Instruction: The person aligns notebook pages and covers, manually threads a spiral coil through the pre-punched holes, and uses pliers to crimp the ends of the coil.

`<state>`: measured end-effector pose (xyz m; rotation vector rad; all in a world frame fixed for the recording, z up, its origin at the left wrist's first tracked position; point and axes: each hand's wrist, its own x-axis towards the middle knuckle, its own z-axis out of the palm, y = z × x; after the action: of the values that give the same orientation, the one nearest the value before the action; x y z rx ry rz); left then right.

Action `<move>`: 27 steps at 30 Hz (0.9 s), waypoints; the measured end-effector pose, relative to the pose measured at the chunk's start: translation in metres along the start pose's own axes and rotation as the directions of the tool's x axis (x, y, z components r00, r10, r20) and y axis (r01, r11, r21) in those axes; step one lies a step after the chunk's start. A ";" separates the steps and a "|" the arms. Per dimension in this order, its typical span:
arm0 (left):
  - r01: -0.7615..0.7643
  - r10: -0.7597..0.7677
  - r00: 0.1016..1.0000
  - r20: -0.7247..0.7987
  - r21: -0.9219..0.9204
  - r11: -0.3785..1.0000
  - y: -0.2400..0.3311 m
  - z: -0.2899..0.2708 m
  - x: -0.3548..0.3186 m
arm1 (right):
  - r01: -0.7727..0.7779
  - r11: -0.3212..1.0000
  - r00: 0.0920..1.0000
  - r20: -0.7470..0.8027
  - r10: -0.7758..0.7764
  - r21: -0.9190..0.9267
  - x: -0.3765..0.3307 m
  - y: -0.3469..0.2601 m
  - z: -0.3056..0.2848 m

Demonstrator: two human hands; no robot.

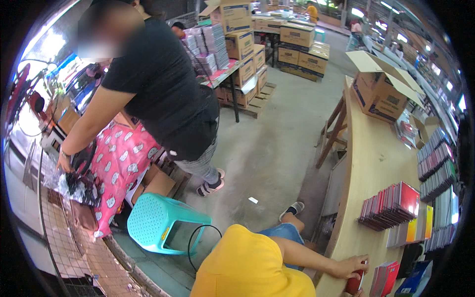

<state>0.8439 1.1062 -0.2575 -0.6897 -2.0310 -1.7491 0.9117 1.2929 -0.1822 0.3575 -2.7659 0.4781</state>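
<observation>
My left arm reaches from the yellow sleeve to the wooden bench on the right. At its end my left hand (349, 268) is closed around a red-covered notebook (353, 285), fingers curled over its top edge. Only a bit of my right hand (359, 293) shows at the lower rim, by the notebook's lower end; most of it is cut off. Just right of the notebook stand other red notebooks (385, 279). Farther along the bench lies a row of red notebooks (391, 208), with yellow-covered ones (411, 231) beside it.
An open carton (381, 94) stands on the bench (366, 163); dark-covered notebook stacks (435, 158) line its right side. A turquoise stool (158, 222) is at left. Beyond it a person in black (163, 74) bends over a pink cloth (118, 163). Stacked cartons (302, 54) stand behind.
</observation>
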 end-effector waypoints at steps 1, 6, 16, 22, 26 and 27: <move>0.003 -0.003 1.000 0.009 -0.008 1.000 0.000 0.000 0.000 | -0.053 0.999 0.997 0.051 0.054 -0.009 0.002 -0.017 -0.010; -0.041 0.041 0.999 -0.035 0.009 0.999 -0.004 0.005 0.000 | -0.341 0.940 0.911 0.253 0.326 0.017 0.001 -0.013 -0.010; -0.037 0.039 0.999 -0.029 0.041 0.998 -0.026 0.018 0.001 | -0.085 0.993 0.969 0.239 0.063 0.080 0.026 -0.031 -0.005; -0.125 0.110 0.988 0.108 0.139 0.982 -0.043 0.017 -0.001 | 0.137 0.978 0.956 0.237 -0.173 0.160 0.036 -0.037 -0.001; -0.182 0.163 0.978 0.132 0.147 0.972 -0.033 0.007 0.002 | 0.289 0.926 0.904 0.249 -0.348 0.243 0.047 -0.041 0.004; -0.164 0.146 0.980 0.132 0.135 0.977 -0.031 0.006 0.000 | 0.318 0.910 0.889 0.249 -0.383 0.265 0.049 -0.041 0.006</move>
<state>0.8263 1.1083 -0.2830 -0.9013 -2.0970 -1.4884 0.8773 1.2439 -0.1594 1.0462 -2.8338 0.6800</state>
